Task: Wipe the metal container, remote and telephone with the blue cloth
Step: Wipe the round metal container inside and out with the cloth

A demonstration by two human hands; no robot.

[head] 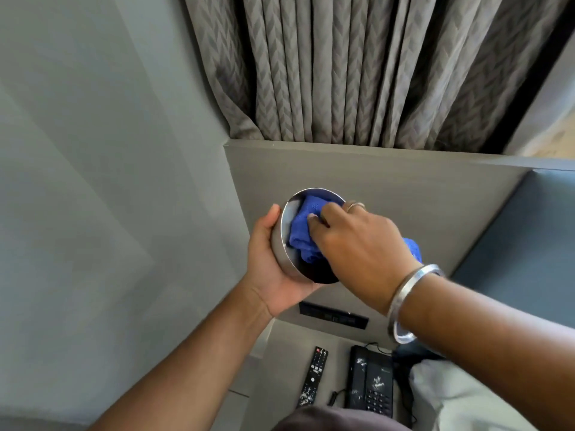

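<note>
My left hand (270,262) cups a round metal container (279,244) from its left side and holds it up, tilted with its mouth facing me. My right hand (357,244) presses a bunched blue cloth (303,234) inside the container; a tail of the cloth sticks out behind my wrist. Below, on a small grey table, lie a black remote (314,375) and a black telephone (370,382), both flecked with white specks.
A grey headboard panel (404,194) stands behind the container, with a dark switch plate (334,315) on it. Pleated grey curtains (357,73) hang above. A grey wall fills the left. White bedding (451,396) lies at the lower right.
</note>
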